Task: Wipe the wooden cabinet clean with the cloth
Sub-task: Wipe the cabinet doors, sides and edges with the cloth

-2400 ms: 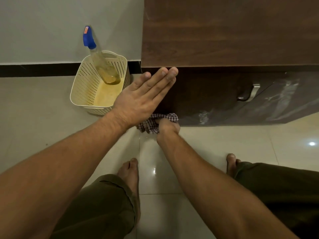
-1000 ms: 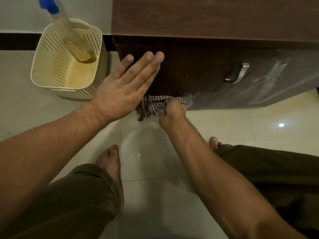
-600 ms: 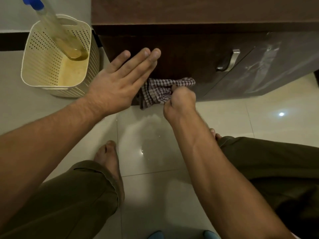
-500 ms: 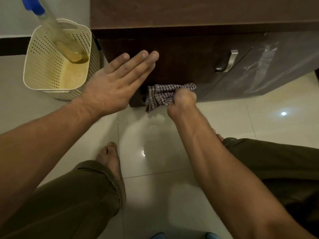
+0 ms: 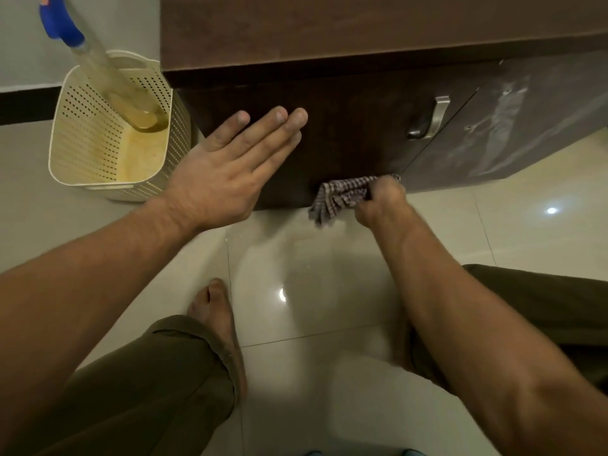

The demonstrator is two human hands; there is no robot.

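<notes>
A dark wooden cabinet (image 5: pixel 362 126) stands against the wall, its top overhanging the doors. My right hand (image 5: pixel 381 202) grips a bunched checked cloth (image 5: pixel 342 197) and presses it against the bottom edge of the left door, close to the gap between the two doors. My left hand (image 5: pixel 230 172) lies flat with fingers stretched out on the left part of the same door. A metal handle (image 5: pixel 431 118) sits on that door's right side. The right door (image 5: pixel 526 120) shows pale smears.
A cream perforated basket (image 5: pixel 92 153) stands on the tiled floor left of the cabinet, holding a spray bottle with a blue head (image 5: pixel 108 80). My bare left foot (image 5: pixel 217 320) and olive trouser legs are below, on glossy tiles (image 5: pixel 312 274).
My right hand has slid the cloth rightward along the door's bottom edge, from near my left hand toward the gap between the doors. My left hand stays flat on the door.
</notes>
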